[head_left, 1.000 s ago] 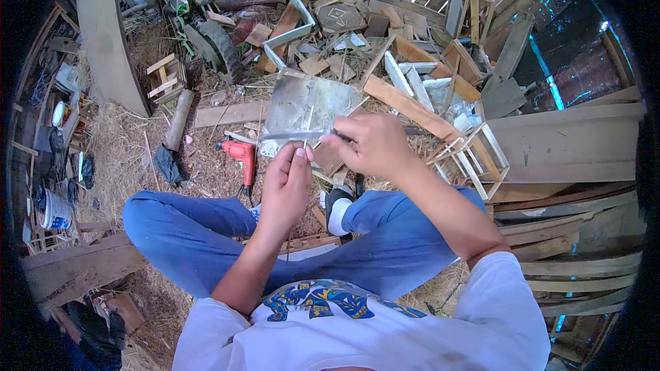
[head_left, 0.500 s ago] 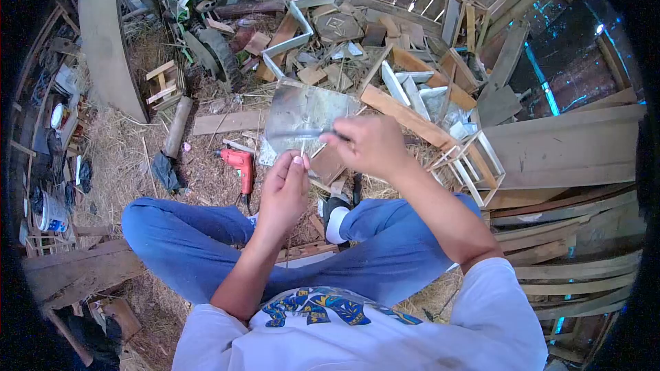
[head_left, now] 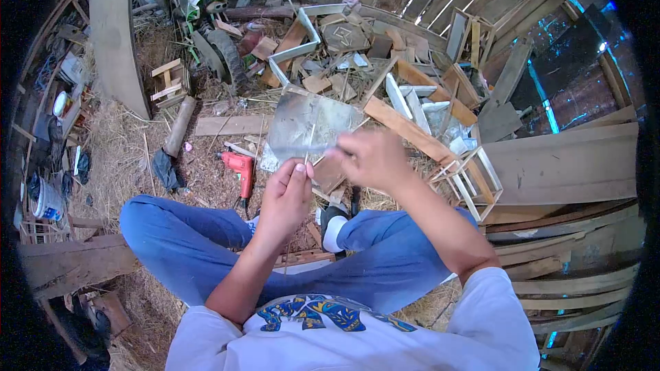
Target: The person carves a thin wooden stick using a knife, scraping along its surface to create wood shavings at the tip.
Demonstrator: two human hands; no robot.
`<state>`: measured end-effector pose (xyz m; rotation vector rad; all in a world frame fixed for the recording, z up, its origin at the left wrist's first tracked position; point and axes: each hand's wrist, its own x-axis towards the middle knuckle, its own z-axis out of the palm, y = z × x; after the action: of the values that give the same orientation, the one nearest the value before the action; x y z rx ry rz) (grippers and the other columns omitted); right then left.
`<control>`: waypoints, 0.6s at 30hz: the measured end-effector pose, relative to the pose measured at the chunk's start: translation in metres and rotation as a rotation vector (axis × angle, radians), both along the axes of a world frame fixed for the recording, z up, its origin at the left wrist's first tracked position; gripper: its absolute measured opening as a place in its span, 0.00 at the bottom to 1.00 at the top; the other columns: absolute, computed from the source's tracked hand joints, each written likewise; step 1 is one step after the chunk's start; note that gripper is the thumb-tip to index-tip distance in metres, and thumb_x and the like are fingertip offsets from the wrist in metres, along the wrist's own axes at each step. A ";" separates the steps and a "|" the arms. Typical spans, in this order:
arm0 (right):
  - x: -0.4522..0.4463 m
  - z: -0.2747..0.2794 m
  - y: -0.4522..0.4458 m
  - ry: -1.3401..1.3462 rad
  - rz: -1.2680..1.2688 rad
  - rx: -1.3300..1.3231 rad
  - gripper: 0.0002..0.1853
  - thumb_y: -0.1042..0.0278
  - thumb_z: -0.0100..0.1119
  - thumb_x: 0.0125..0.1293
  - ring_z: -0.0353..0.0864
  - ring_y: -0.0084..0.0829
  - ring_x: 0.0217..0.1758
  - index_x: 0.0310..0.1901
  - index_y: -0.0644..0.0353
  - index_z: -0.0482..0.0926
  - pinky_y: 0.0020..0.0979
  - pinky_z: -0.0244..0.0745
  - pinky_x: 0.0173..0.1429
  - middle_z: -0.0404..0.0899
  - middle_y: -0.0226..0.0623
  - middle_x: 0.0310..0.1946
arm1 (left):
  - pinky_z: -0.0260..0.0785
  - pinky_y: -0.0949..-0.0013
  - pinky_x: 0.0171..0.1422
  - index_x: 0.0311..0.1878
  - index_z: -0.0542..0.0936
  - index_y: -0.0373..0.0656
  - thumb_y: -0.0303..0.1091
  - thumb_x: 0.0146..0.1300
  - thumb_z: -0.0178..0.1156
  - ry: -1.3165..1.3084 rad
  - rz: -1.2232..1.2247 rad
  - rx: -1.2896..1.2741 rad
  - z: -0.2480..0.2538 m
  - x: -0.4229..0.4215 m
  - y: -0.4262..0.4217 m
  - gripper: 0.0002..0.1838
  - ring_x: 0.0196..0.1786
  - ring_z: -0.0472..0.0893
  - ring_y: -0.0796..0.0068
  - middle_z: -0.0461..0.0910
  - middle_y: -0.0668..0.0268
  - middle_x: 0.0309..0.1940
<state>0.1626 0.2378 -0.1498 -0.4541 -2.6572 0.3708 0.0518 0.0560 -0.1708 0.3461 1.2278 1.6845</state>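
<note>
My left hand [head_left: 289, 192] pinches the lower end of a thin pale wooden stick [head_left: 313, 135], which points up and away from me. In my closed right hand [head_left: 377, 159] is a knife [head_left: 297, 150], its blade blurred by motion and its handle mostly hidden by the fingers. The blade lies across the stick just above my left fingertips; whether they touch I cannot tell. Behind both hands a stained, greyish square board [head_left: 292, 113] rests on the ground.
A red power drill [head_left: 238, 170] lies left of my hands, near my bent knee. Scrap wood and a long plank [head_left: 409, 129] are piled ahead. A small wooden frame [head_left: 474, 182] stands to the right. At the far left is a white bucket [head_left: 49, 200].
My right hand has dropped slightly and shifted right, and the knife blade sits lower, nearer my left fingertips. The whole view has tilted a little.
</note>
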 end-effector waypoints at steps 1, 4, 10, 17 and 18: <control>0.003 0.001 -0.006 -0.001 0.044 0.017 0.20 0.44 0.64 0.70 0.83 0.43 0.24 0.28 0.51 0.79 0.44 0.72 0.26 0.79 0.36 0.19 | 0.47 0.79 0.24 0.45 0.76 0.45 0.38 0.85 0.48 0.000 -0.006 -0.016 0.000 -0.001 0.001 0.12 0.21 0.58 0.92 0.62 0.82 0.20; 0.000 -0.003 0.001 0.010 0.036 0.038 0.21 0.41 0.61 0.71 0.85 0.43 0.25 0.29 0.49 0.80 0.45 0.76 0.28 0.81 0.36 0.21 | 0.46 0.78 0.21 0.46 0.76 0.47 0.41 0.85 0.47 -0.056 -0.057 -0.050 0.011 -0.004 -0.002 0.12 0.18 0.56 0.92 0.61 0.83 0.20; 0.000 -0.004 0.006 0.060 -0.040 0.014 0.19 0.48 0.66 0.69 0.82 0.46 0.25 0.28 0.53 0.79 0.44 0.73 0.29 0.79 0.39 0.20 | 0.43 0.76 0.18 0.46 0.75 0.49 0.43 0.85 0.47 -0.063 -0.104 -0.016 0.009 -0.004 -0.004 0.12 0.15 0.54 0.90 0.60 0.82 0.19; 0.007 0.034 0.013 0.135 -0.107 -0.062 0.16 0.52 0.65 0.72 0.83 0.49 0.26 0.32 0.54 0.81 0.46 0.73 0.29 0.80 0.43 0.23 | 0.42 0.75 0.17 0.46 0.73 0.50 0.42 0.85 0.46 -0.104 -0.129 0.034 0.048 -0.008 -0.007 0.11 0.15 0.52 0.88 0.58 0.81 0.19; 0.005 0.040 0.002 0.158 -0.005 -0.044 0.15 0.52 0.65 0.71 0.82 0.48 0.26 0.33 0.54 0.81 0.46 0.73 0.29 0.80 0.42 0.23 | 0.43 0.75 0.18 0.46 0.73 0.50 0.42 0.85 0.46 -0.097 -0.148 0.053 0.056 -0.009 -0.009 0.11 0.15 0.52 0.88 0.58 0.81 0.19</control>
<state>0.1678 0.2396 -0.1099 -0.4267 -2.4988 0.4448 0.0425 0.0474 -0.1150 0.3741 1.0621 1.5906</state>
